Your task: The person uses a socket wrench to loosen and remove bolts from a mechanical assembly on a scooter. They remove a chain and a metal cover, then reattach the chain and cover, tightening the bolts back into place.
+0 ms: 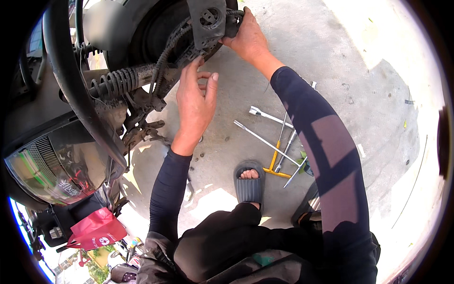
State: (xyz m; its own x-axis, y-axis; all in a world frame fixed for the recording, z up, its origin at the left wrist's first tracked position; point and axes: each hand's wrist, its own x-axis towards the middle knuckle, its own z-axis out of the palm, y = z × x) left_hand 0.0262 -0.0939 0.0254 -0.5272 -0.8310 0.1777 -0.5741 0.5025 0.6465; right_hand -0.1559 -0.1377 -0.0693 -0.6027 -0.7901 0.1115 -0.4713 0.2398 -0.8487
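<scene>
A motorbike-like vehicle's wheel (158, 33) fills the upper left, with a grey metal bracket (208, 33) beside it. My right hand (250, 40) is closed around a dark, dirty part (231, 26) at the bracket's right edge; its exact kind is unclear. Below the bracket, my left hand (196, 102) is open, thumb apart and some fingers bent. Its fingertips reach up to the grimy metal under the bracket, and whether they press on it is hard to tell. A ribbed cable sleeve (172, 45) runs close by, left of these fingers.
Left of my hands are a coil spring shock absorber (116, 84), a black curved tube (71, 71) and a headlight (56, 165). On the concrete lie a yellow-handled T-shaped tool (275, 161) and several metal wrenches (269, 115), near my sandalled foot (249, 182). A red bag (97, 228) hangs lower left.
</scene>
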